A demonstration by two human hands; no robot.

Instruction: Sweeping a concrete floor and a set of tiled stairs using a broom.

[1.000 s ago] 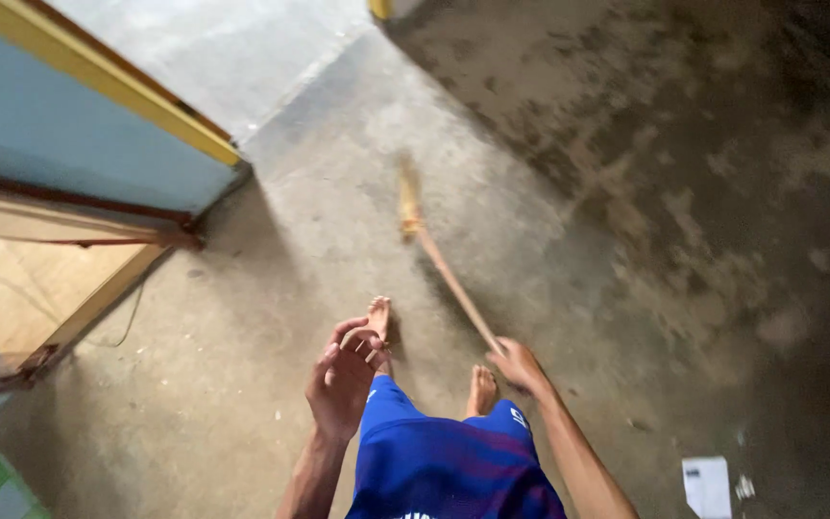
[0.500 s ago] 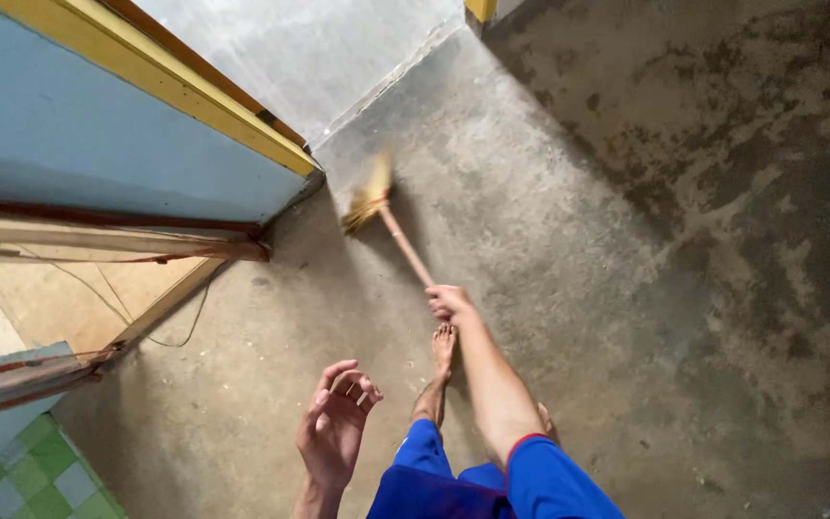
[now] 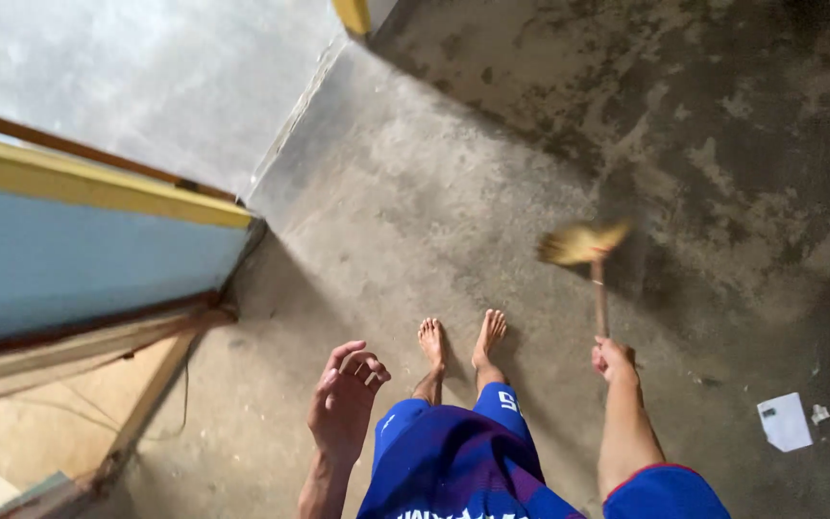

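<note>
My right hand grips the thin wooden handle of a short broom. Its yellow straw head is blurred and sits low over the concrete floor, ahead and to the right of my bare feet. My left hand hangs loose in front of me with the fingers curled and apart, holding nothing. I wear blue shorts and a blue sleeve.
A blue door with a yellow edge stands open at the left, with a wooden frame below it. A white scrap of paper lies on the floor at the right. Darker stained concrete covers the upper right.
My right hand has swung the broom from the far left, near the door, across to the right side. It pulled back toward my body. The left hand stayed put.
</note>
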